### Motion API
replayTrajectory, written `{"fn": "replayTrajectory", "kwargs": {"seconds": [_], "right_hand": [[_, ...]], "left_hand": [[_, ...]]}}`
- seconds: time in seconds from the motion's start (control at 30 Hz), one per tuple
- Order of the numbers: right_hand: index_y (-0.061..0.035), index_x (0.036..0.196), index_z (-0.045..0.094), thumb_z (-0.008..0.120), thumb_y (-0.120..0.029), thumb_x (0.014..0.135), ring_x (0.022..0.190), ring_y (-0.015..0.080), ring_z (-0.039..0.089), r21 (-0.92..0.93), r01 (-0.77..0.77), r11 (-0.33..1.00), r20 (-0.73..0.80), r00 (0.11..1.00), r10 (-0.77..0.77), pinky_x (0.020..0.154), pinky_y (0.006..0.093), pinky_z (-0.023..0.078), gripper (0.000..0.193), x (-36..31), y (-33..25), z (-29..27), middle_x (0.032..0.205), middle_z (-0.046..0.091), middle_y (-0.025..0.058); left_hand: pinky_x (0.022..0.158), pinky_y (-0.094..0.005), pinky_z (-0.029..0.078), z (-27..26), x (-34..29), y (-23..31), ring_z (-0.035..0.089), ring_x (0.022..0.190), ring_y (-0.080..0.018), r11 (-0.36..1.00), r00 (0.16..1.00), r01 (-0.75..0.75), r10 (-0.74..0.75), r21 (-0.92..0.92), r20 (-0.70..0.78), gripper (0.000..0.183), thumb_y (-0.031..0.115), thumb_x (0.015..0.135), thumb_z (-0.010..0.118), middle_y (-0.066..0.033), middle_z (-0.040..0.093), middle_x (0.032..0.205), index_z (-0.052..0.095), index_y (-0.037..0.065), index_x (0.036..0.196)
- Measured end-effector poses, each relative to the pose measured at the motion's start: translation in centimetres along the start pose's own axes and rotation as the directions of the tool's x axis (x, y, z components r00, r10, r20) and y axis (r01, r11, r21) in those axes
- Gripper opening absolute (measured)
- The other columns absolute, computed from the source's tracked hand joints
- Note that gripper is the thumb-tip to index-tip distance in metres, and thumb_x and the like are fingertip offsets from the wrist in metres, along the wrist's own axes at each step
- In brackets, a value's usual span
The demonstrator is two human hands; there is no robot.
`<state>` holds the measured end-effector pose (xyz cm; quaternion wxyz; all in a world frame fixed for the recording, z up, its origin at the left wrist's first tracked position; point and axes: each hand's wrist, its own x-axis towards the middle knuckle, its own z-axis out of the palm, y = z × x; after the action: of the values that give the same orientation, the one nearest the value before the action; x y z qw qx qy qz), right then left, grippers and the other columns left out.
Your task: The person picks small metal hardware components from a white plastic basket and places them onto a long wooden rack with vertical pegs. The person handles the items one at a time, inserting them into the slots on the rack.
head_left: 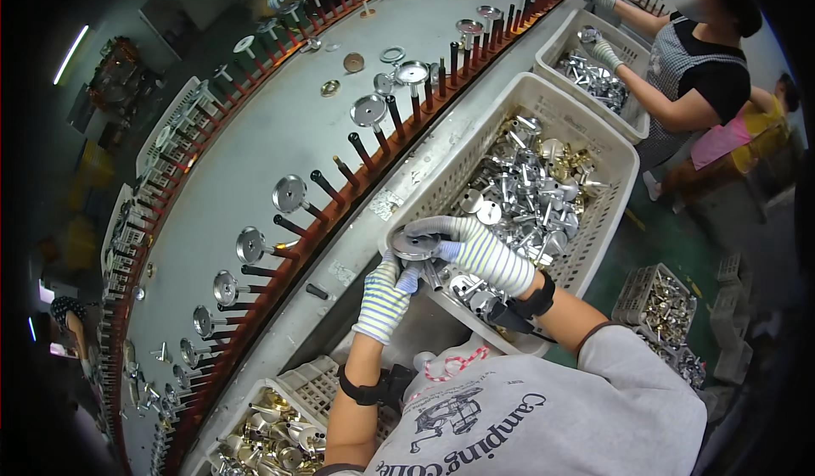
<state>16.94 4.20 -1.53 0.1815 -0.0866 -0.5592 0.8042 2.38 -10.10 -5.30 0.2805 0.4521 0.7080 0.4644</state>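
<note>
Over the near corner of a large pale plastic crate [598,260], I hold a round silver metal disc part [413,244] with both hands. My right hand [488,255], in a striped knit glove, curls round its far and right edge. From below, my left hand [382,300], gloved alike, pinches its near side with fingers and thumb. A short stem seems to show under the disc, partly hidden by the gloves. Many loose silver and gold-coloured metal parts [531,187] with discs and stems fill the crate.
Left of me curves a grey table with a track of upright dark pegs [356,149], several topped by metal discs [290,193]. Another crate of gold parts [276,429] sits near my left forearm. A co-worker [696,77] works at a further crate [641,120] at upper right.
</note>
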Motion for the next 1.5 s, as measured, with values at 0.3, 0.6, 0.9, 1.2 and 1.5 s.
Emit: {"fn": "replayTrajectory", "kwargs": {"seconds": [0.3,0.6,0.9,1.2,1.5], "right_hand": [[-0.002,0.137,0.04,0.05,-0.002,0.087,0.12,0.0211,0.052,-0.512,0.192,0.837,-0.063,0.964,-0.26,0.102,0.03,0.038,0.051,-0.4,0.5,1.1,0.13,0.053,0.0163],[0.0006,0.131,0.047,0.054,-0.007,0.089,0.11,0.0182,0.055,-0.287,0.087,0.954,-0.289,0.942,-0.172,0.098,0.03,0.041,0.043,0.0,1.2,-1.0,0.119,0.059,0.0114],[0.0005,0.128,0.049,0.058,-0.013,0.089,0.111,0.0171,0.054,-0.333,0.199,0.922,-0.263,0.919,-0.293,0.098,0.0302,0.041,0.043,-0.5,0.5,-1.3,0.12,0.059,0.0104],[-0.0013,0.124,0.054,0.063,-0.025,0.089,0.097,0.0138,0.059,-0.157,0.085,0.984,-0.005,0.996,-0.087,0.083,0.0305,0.05,0.044,5.5,0.8,-2.7,0.115,0.061,0.0085],[-0.0115,0.122,0.057,0.071,-0.042,0.071,0.11,0.0342,0.056,-0.993,-0.12,0.014,-0.09,0.809,0.582,0.092,0.0411,0.047,0.061,2.5,14.8,-8.9,0.118,0.058,0.0194]], "left_hand": [[0.07,-0.0416,0.05,-1.1,1.7,1.4,0.062,0.077,-0.0311,0.973,0.985,-0.079,0.11,0.219,-0.132,0.03,0.025,0.084,0.059,-0.0178,0.065,0.085,0.064,-0.002,0.096],[0.079,-0.0468,0.046,-12.3,10.5,-9.2,0.06,0.087,-0.0426,0.849,0.657,0.361,0.063,0.387,-0.751,0.036,0.031,0.089,0.056,-0.0257,0.065,0.094,0.064,-0.002,0.1],[0.093,-0.0335,0.042,-2.2,3.0,-4.4,0.053,0.11,-0.0215,0.933,0.816,0.1,-0.276,-0.346,-0.509,0.055,0.016,0.091,0.058,-0.0134,0.053,0.124,0.035,0.003,0.139],[0.057,-0.0207,0.049,-1.0,0.4,-0.7,0.062,0.075,-0.0148,0.573,0.927,0.336,-0.341,-0.748,0.155,0.026,0.024,0.095,0.051,-0.01,0.062,0.1,0.05,0.007,0.115],[0.046,-0.0163,0.039,-4.7,1.7,2.5,0.052,0.06,-0.0037,0.734,0.939,0.208,-0.335,-0.646,-0.077,0.034,0.03,0.093,0.057,-0.0055,0.062,0.092,0.054,0.007,0.118]]}}
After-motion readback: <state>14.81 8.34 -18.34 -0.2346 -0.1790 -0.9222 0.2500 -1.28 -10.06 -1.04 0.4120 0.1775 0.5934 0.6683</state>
